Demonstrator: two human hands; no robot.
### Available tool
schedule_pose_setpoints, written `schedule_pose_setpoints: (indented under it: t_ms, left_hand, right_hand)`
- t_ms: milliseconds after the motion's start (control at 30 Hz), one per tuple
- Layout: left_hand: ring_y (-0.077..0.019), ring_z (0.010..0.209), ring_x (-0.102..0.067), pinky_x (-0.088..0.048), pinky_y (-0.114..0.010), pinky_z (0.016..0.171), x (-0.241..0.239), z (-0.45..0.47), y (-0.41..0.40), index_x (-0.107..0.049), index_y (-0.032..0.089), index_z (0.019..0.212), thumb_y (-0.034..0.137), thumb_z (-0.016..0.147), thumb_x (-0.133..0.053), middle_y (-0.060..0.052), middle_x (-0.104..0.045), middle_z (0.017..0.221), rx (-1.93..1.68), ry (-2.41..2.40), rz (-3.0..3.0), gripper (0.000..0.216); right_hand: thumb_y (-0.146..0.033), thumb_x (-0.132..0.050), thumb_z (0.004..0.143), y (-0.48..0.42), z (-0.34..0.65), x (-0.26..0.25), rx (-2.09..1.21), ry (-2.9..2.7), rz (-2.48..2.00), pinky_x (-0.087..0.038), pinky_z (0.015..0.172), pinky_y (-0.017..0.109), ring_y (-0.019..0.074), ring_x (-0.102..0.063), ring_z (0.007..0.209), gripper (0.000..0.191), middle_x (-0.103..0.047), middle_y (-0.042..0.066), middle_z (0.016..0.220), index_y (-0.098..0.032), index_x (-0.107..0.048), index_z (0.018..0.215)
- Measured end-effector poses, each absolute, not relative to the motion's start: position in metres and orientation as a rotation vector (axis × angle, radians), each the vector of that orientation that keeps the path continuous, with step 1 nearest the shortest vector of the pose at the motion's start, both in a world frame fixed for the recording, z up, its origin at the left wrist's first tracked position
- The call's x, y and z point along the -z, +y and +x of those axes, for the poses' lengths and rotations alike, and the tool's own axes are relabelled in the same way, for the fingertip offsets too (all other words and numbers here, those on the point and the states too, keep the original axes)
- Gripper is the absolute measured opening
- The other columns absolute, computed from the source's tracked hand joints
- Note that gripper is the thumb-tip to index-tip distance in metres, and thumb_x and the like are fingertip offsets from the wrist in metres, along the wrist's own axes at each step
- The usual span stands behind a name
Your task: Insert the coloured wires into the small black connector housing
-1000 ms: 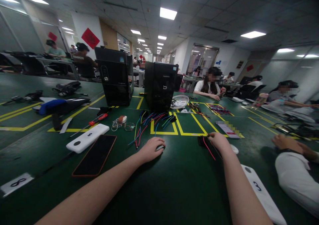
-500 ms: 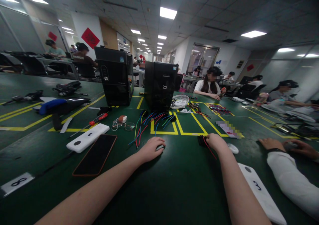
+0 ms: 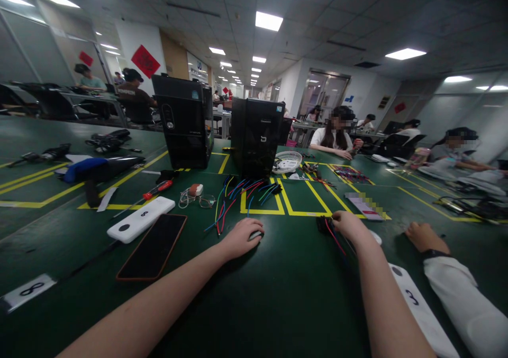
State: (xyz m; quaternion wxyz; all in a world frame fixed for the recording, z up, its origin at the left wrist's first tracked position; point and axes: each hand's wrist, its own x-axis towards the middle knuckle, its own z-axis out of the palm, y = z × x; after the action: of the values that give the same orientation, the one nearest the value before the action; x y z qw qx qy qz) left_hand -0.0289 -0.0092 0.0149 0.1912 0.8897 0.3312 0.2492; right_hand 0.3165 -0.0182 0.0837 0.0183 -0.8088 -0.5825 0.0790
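My left hand (image 3: pixel 241 237) rests on the green table (image 3: pixel 278 294) with its fingers curled over a small grey thing (image 3: pixel 255 235). My right hand (image 3: pixel 349 227) lies further right, fingers pinched on a black connector (image 3: pixel 322 224) with red and dark wires (image 3: pixel 335 243) trailing back along my wrist. A loose bunch of coloured wires (image 3: pixel 234 194) lies just beyond my left hand, inside and beside a yellow taped square.
A black phone (image 3: pixel 153 246) and a white block marked 8 (image 3: pixel 141 219) lie left; a white block marked 3 (image 3: pixel 420 308) lies right. Two black computer towers (image 3: pixel 182 121) (image 3: pixel 256 136) stand behind. A co-worker's hand (image 3: pixel 424 236) and white sleeve (image 3: pixel 464 305) reach in at right.
My hands stay nearly where they were. The co-worker's hand at right has slid left along the table, closer to my right hand.
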Motion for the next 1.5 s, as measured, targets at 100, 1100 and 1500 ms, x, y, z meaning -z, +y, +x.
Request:
schedule_pose_setpoints:
  t_ms: [100, 1100, 1500]
  left_hand:
    - [-0.0206, 0.108, -0.050, -0.038, -0.036, 0.097, -0.016, -0.029, -0.010, -0.063, 0.022, 0.102, 0.025, 0.085, -0.051, -0.005, -0.058, 0.114, -0.702, 0.929, 2.498, 0.021]
    - [-0.0264, 0.113, -0.049, -0.017, -0.052, 0.108, -0.006, -0.027, -0.005, -0.055, 0.022, 0.111, 0.038, 0.073, -0.067, -0.007, -0.058, 0.116, -0.758, 1.149, 2.358, 0.043]
    - [-0.0249, 0.105, -0.053, -0.022, -0.051, 0.106, -0.012, -0.027, -0.005, -0.059, 0.022, 0.099, 0.033, 0.072, -0.067, -0.006, -0.062, 0.105, -0.720, 1.112, 2.365, 0.030]
  right_hand:
    - [-0.014, -0.048, 0.076, -0.018, 0.315, -0.084, -0.240, -1.852, -2.534, -0.040, 0.063, 0.023, 0.0175, -0.063, 0.077, 0.030, -0.069, 0.009, 0.085, -0.014, -0.069, 0.097]
    - [-0.015, -0.052, 0.078, -0.045, 0.157, -0.051, 0.125, -2.504, -1.491, -0.040, 0.081, 0.032, 0.0196, -0.050, 0.092, 0.019, -0.055, 0.008, 0.098, -0.017, -0.055, 0.097]
    - [-0.013, -0.048, 0.084, -0.041, 0.146, -0.035, -0.003, -2.357, -1.247, -0.042, 0.086, 0.037, 0.0200, -0.049, 0.100, 0.012, -0.056, 0.008, 0.106, -0.018, -0.056, 0.089]
